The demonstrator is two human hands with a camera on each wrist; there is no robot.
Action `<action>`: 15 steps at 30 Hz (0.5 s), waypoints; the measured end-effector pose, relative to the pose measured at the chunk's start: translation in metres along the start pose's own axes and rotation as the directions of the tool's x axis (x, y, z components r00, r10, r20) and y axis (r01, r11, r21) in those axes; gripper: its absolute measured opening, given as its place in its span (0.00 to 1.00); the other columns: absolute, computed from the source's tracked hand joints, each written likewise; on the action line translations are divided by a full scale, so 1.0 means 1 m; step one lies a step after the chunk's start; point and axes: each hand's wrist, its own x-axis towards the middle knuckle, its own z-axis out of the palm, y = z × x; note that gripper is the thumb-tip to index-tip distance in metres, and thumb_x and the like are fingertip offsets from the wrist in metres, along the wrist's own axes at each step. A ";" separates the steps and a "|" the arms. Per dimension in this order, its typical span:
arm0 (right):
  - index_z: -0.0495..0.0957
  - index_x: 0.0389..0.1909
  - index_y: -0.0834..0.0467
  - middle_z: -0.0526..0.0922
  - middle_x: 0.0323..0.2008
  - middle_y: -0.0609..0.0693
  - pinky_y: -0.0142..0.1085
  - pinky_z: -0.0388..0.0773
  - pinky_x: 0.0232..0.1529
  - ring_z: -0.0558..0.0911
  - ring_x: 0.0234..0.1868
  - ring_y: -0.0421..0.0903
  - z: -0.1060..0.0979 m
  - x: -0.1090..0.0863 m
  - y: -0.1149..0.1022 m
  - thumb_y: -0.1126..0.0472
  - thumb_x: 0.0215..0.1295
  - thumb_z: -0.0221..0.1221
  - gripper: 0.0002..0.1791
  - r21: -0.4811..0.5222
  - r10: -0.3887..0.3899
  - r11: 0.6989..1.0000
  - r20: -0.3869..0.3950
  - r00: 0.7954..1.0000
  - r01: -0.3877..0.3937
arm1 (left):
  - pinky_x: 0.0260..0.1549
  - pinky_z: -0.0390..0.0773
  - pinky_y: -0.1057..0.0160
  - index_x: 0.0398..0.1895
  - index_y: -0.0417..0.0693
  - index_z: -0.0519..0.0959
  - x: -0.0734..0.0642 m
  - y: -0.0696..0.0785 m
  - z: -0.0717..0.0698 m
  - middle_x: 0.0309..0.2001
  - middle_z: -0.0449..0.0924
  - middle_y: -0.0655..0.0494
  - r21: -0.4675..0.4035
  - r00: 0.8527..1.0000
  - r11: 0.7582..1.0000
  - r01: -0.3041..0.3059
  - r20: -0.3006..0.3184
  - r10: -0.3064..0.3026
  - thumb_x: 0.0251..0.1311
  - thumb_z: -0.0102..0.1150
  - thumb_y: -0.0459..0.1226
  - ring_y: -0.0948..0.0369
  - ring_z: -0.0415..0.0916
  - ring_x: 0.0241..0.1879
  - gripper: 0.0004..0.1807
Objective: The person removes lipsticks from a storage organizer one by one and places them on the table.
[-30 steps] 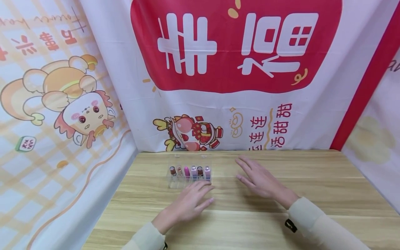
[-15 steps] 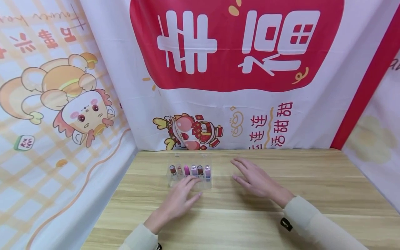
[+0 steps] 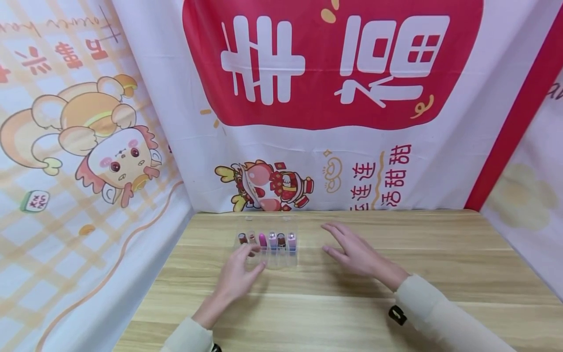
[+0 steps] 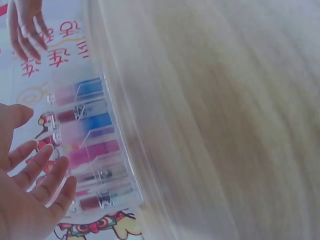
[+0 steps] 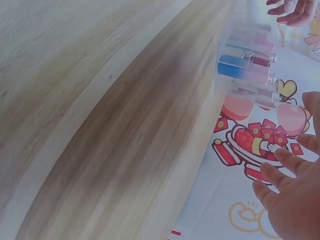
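A clear plastic box [image 3: 288, 261] stands on the wooden table, holding several lipsticks in a row. Among them are a bright pink lipstick [image 3: 263, 239], dark brown-red ones and pale pink tubes with blue lower parts [image 4: 95, 87]. My left hand [image 3: 237, 274] is over the box's front left part, fingers relaxed and spread; the leftmost lipsticks are partly hidden behind it. Whether its fingertips touch the box, I cannot tell. To the right of the box hovers my right hand [image 3: 358, 252], fingers loosely extended and holding nothing. The box [image 5: 227, 82] appears apart from it in the right wrist view.
The wooden table [image 3: 334, 318] meets a white printed cloth [image 3: 316, 166] hanging behind it. Another printed cloth [image 3: 79, 234] hangs along the left side, and a further one [image 3: 528, 186] on the right.
My left hand has moved left along the front of the box, from its right end to its left end. My right hand has drifted slightly left, towards the box.
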 end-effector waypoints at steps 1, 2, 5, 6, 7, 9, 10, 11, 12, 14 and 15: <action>0.61 0.78 0.47 0.65 0.76 0.53 0.58 0.64 0.73 0.66 0.74 0.56 0.000 0.001 -0.001 0.45 0.75 0.58 0.35 0.020 0.012 1.000 0.002 1.000 -0.012 | 0.54 0.82 0.46 0.57 0.44 0.80 0.001 -0.001 -0.002 0.52 0.84 0.49 -0.023 1.000 1.000 0.013 -0.011 -0.013 0.58 0.74 0.37 0.49 0.81 0.51 0.23; 0.61 0.78 0.47 0.65 0.75 0.53 0.58 0.64 0.73 0.66 0.74 0.55 0.001 0.002 -0.002 0.45 0.75 0.58 0.35 0.033 0.021 0.999 0.005 1.000 -0.021 | 0.53 0.82 0.45 0.56 0.44 0.80 0.002 -0.002 -0.003 0.51 0.84 0.49 -0.040 0.999 0.999 0.029 -0.020 -0.030 0.57 0.75 0.37 0.48 0.80 0.50 0.24; 0.61 0.78 0.48 0.66 0.75 0.53 0.58 0.64 0.73 0.67 0.74 0.55 0.002 0.005 -0.005 0.45 0.74 0.59 0.36 0.059 0.033 0.998 0.011 0.999 -0.034 | 0.53 0.82 0.43 0.56 0.44 0.80 0.005 -0.007 -0.006 0.51 0.83 0.48 -0.101 0.996 0.991 0.082 -0.033 -0.086 0.55 0.76 0.36 0.45 0.80 0.50 0.25; 0.61 0.78 0.48 0.66 0.75 0.53 0.58 0.64 0.73 0.67 0.74 0.55 0.002 0.006 -0.006 0.45 0.73 0.60 0.36 0.065 0.034 0.997 0.012 0.999 -0.035 | 0.53 0.81 0.42 0.57 0.45 0.80 0.005 -0.008 -0.007 0.52 0.83 0.49 -0.110 0.994 0.989 0.100 -0.035 -0.105 0.54 0.77 0.37 0.45 0.79 0.51 0.26; 0.61 0.78 0.48 0.67 0.75 0.53 0.57 0.64 0.73 0.67 0.74 0.55 0.002 0.007 -0.007 0.45 0.73 0.60 0.36 0.068 0.034 0.997 0.014 0.999 -0.035 | 0.54 0.81 0.42 0.58 0.45 0.79 0.006 -0.009 -0.008 0.54 0.82 0.47 -0.121 0.992 0.986 0.115 -0.037 -0.120 0.54 0.77 0.37 0.45 0.79 0.52 0.27; 0.61 0.78 0.49 0.67 0.74 0.54 0.58 0.65 0.73 0.67 0.74 0.55 0.003 0.010 -0.010 0.45 0.73 0.60 0.37 0.076 0.025 0.997 0.010 1.000 -0.026 | 0.55 0.81 0.41 0.61 0.46 0.78 0.007 -0.011 -0.009 0.57 0.80 0.46 -0.141 0.988 0.980 0.140 -0.039 -0.147 0.54 0.77 0.38 0.44 0.77 0.54 0.30; 0.61 0.78 0.50 0.67 0.74 0.54 0.58 0.65 0.73 0.67 0.74 0.55 0.004 0.011 -0.011 0.44 0.73 0.60 0.37 0.078 0.022 0.997 0.012 1.000 -0.022 | 0.55 0.80 0.40 0.63 0.46 0.77 0.008 -0.012 -0.009 0.59 0.79 0.45 -0.141 0.987 0.979 0.147 -0.041 -0.155 0.54 0.77 0.38 0.43 0.77 0.56 0.32; 0.61 0.78 0.50 0.67 0.74 0.54 0.57 0.64 0.73 0.67 0.74 0.55 0.004 0.013 -0.013 0.44 0.73 0.60 0.37 0.082 0.019 0.996 0.012 1.000 -0.020 | 0.56 0.80 0.40 0.65 0.47 0.75 0.008 -0.013 -0.010 0.61 0.77 0.44 -0.141 0.986 0.978 0.155 -0.044 -0.162 0.54 0.77 0.38 0.43 0.76 0.57 0.34; 0.61 0.78 0.50 0.67 0.75 0.54 0.57 0.64 0.74 0.67 0.74 0.56 0.005 0.014 -0.014 0.44 0.73 0.60 0.37 0.087 0.020 0.996 0.015 1.000 -0.021 | 0.57 0.79 0.40 0.66 0.47 0.74 0.009 -0.013 -0.011 0.63 0.76 0.44 -0.143 0.984 0.976 0.162 -0.046 -0.170 0.54 0.77 0.38 0.43 0.74 0.58 0.35; 0.62 0.78 0.50 0.67 0.75 0.54 0.57 0.63 0.74 0.66 0.74 0.56 0.006 0.017 -0.016 0.44 0.73 0.60 0.37 0.094 0.018 0.995 0.017 1.000 -0.020 | 0.60 0.77 0.39 0.69 0.46 0.71 0.010 -0.013 -0.012 0.65 0.73 0.43 -0.149 0.983 0.974 0.171 -0.048 -0.179 0.54 0.77 0.38 0.42 0.72 0.62 0.39; 0.62 0.78 0.50 0.66 0.75 0.54 0.56 0.63 0.74 0.66 0.74 0.55 0.006 0.019 -0.017 0.43 0.73 0.60 0.37 0.092 0.019 0.996 0.021 1.000 -0.021 | 0.61 0.76 0.39 0.70 0.45 0.69 0.010 -0.015 -0.013 0.67 0.71 0.44 -0.148 0.982 0.974 0.174 -0.048 -0.183 0.54 0.77 0.38 0.42 0.71 0.63 0.40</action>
